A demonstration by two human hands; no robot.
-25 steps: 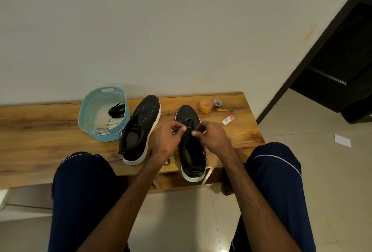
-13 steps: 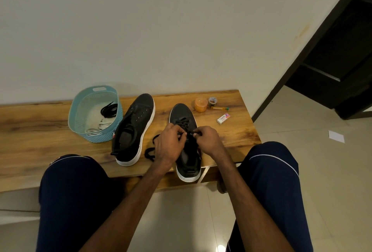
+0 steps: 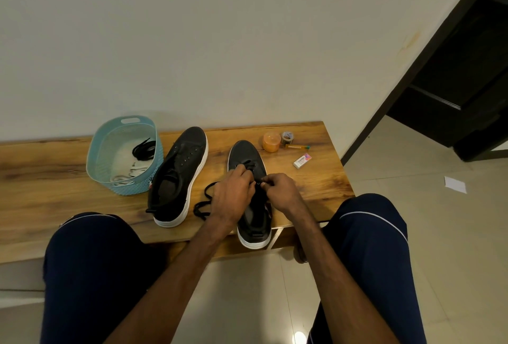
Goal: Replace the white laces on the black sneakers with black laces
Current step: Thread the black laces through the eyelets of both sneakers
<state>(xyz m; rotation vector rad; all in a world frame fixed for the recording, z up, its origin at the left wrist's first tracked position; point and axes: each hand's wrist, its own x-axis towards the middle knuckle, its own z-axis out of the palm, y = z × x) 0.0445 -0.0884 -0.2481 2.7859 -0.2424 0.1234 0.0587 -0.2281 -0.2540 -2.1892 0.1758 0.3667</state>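
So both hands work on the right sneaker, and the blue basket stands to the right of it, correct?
No. In the head view the basket stands left of that sneaker; the left hand and right hand do work on it.

Two black, white-soled sneakers lie on the desk (image 3: 55,178), toes far. The left sneaker (image 3: 178,178) has bare eyelets. The right sneaker (image 3: 244,151) carries a black lace (image 3: 204,202), its loose end looped leftward. A spare black lace (image 3: 143,148) and white laces (image 3: 134,171) lie in the blue basket (image 3: 129,188).
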